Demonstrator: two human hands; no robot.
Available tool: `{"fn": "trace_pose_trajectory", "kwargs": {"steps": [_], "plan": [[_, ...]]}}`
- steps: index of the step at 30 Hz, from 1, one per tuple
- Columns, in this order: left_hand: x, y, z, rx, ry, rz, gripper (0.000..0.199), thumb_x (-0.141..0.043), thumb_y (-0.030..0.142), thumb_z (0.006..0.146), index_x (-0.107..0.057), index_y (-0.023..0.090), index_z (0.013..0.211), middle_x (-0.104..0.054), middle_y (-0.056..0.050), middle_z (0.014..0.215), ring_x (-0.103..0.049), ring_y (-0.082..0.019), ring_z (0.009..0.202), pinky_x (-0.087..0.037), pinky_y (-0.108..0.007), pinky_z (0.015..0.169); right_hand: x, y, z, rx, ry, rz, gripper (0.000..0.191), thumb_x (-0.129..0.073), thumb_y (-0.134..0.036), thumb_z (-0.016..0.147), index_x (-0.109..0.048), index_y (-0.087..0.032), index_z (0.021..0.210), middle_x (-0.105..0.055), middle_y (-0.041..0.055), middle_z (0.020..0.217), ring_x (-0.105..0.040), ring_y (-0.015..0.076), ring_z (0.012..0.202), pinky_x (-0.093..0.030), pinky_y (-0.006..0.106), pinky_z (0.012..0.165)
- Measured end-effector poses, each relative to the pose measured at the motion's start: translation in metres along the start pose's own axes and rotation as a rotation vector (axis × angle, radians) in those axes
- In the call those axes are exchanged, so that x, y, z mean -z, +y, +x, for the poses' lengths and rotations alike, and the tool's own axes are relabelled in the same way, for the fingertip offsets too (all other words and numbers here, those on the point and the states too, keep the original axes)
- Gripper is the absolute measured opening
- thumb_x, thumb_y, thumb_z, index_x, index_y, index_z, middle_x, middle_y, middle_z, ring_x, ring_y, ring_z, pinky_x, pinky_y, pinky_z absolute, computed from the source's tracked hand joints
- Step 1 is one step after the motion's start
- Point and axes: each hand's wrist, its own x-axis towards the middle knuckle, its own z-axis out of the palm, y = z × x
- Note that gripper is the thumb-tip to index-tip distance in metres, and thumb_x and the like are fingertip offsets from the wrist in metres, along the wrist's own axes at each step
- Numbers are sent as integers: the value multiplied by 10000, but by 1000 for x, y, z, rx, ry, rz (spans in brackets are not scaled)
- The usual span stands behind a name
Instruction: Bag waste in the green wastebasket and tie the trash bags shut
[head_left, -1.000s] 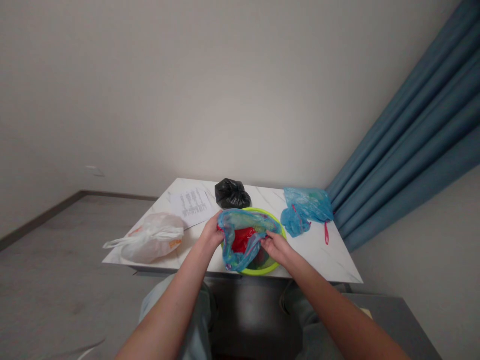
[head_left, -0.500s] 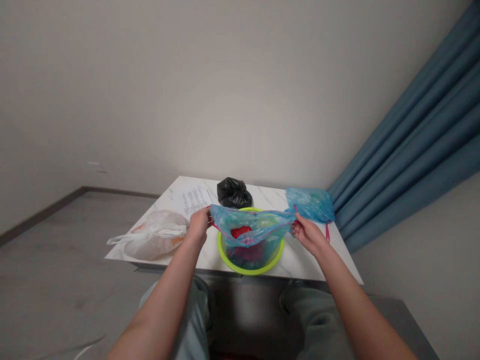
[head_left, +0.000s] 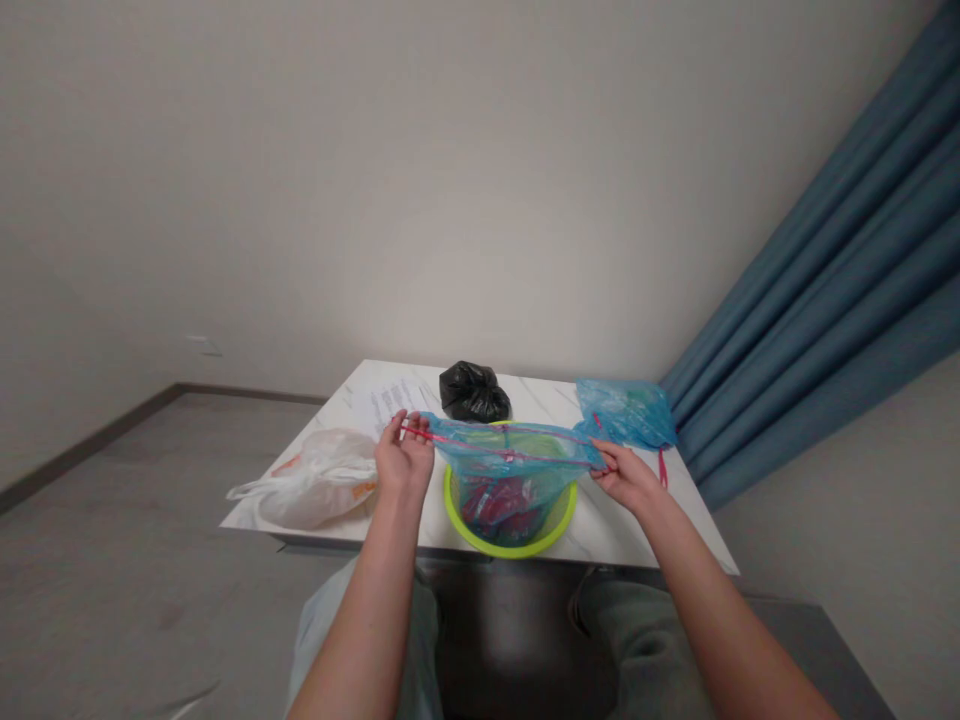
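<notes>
**A:** ok why are the hands so far apart here?

**B:** Imo it's to pull the mouth of the translucent blue plastic bag (head_left: pixel 517 462) taut. It's in the round lime-green plastic basin (head_left: pixel 511 550), mouth stretched above the rim. Left hand (head_left: pixel 405 460) has its fingers loosely curled round the thin pink plastic drawstring (head_left: pixel 442 439), just past the basin's left side. Right hand (head_left: pixel 622 478) has its fingers pinched narrow on the bag's other end, past the basin's right side.

**A:** and why leave it in the basin?

**B:** Probably so the basin props up the crumpled dark-red stuff (head_left: pixel 499 502) inside, can't tell what that is. Leaves both hands free for the top edge.

**A:** rest of the table?

**B:** Knotted white plastic bag (head_left: pixel 322 482) left of the basin, shiny black plastic bag (head_left: pixel 475 392) just behind it, flat blue plastic bag (head_left: pixel 634 412) behind and right. Guessing they're parked aside for elbow room lol
</notes>
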Motion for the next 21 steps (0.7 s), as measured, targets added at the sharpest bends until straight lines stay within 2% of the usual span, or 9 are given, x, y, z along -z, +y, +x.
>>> {"fn": "trace_pose_trajectory", "kwargs": {"steps": [3,5,7,11,14,16,18,21], "plan": [[-11,-5,-8,3,-133,116,455,-669,177,688,-527,232,1116,-684,0,776,-673,-139,628,-506,-225,633,4,1,1,79,59,-50,246,-719,-124,761,-500,-189,669,-445,-86,470,-419,58,411,-414,174,432],[-16,-11,-12,-5,-194,262,661,-702,152,687,-464,267,1293,-711,-3,828,-668,-142,575,-479,-210,565,9,-3,-1,168,80,56,129,-674,-136,800,-565,-186,751,-545,-49,570,-535,85,512,-504,200,532],[-16,-18,-12,-36,-204,366,724,-699,121,693,-451,260,1358,-719,-2,817,-638,-126,531,-439,-187,514,12,-8,-5,256,82,209,88,-611,-109,821,-591,-194,825,-610,-24,671,-609,99,626,-551,219,629],[-12,-30,-6,-114,-123,470,508,-579,110,764,-547,195,1264,-706,-7,708,-601,-117,529,-412,-172,505,9,-13,-19,336,28,378,215,-554,-54,806,-579,-220,940,-710,16,954,-659,100,789,-572,229,699],[-10,-33,0,-152,-37,429,293,-513,178,823,-594,174,1104,-679,-8,689,-634,-130,587,-459,-194,573,-6,-7,-27,332,-12,325,334,-582,-33,770,-571,-233,1038,-716,42,1095,-650,90,743,-547,205,630],[-10,-31,1,-209,18,395,186,-504,251,862,-620,161,977,-653,-11,712,-631,-121,621,-469,-199,605,-15,0,-27,319,-26,200,383,-637,-57,745,-590,-227,1086,-731,37,1029,-610,80,638,-513,191,569],[-11,-24,1,-306,79,377,212,-502,314,887,-640,153,884,-633,-19,753,-620,-112,686,-472,-194,645,-21,9,-23,301,-3,38,351,-700,-109,715,-634,-193,1049,-737,29,906,-568,77,573,-488,193,542],[-13,-10,-1,-443,136,363,254,-499,355,901,-660,161,870,-636,-35,862,-612,-125,823,-479,-200,724,-21,21,-14,335,169,-226,270,-743,-102,629,-676,-158,885,-712,18,754,-582,100,593,-471,210,563]]}}
